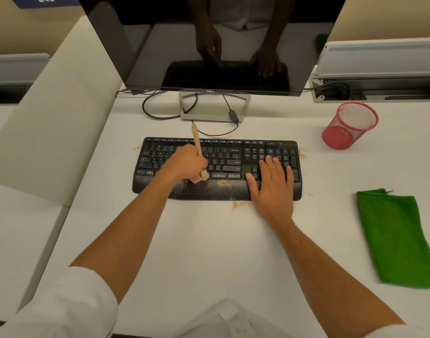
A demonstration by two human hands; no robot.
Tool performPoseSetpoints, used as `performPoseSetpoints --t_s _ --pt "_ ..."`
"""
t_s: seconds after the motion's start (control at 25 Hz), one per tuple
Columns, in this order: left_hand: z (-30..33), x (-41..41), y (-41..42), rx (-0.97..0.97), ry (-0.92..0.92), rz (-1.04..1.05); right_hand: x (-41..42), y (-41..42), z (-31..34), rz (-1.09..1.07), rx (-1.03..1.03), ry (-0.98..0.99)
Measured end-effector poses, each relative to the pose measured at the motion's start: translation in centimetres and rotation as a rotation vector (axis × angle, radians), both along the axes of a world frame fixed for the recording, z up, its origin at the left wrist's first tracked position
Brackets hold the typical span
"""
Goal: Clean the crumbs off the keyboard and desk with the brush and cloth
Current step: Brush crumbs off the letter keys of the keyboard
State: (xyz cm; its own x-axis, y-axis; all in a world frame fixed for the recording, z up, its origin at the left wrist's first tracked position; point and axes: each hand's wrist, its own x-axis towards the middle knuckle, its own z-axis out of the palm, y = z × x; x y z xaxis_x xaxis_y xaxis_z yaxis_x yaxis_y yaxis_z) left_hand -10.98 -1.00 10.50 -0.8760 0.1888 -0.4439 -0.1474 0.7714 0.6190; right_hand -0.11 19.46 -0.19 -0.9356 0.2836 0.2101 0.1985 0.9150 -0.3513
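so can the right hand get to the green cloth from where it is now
Probably yes. The right hand lies flat on the keyboard holding nothing, and the cloth sits on bare desk to its right with nothing between them.

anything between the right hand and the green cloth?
Nothing visible. The right hand lies flat on the keyboard's right end; the green cloth lies on the desk further right, with only bare surface and a few crumbs between them.
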Motion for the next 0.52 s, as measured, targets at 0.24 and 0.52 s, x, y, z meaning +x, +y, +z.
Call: performPoseSetpoints --t_s 0.24,0.52 --pt "-1.0 0.6 0.8 0.068 0.225 0.073 0.0 0.0 0.1 0.0 0.001 -0.007" --pt "0.3 -0.2 0.9 -0.036 -0.062 -0.129 0.0 0.1 0.0 0.002 0.001 -0.015"
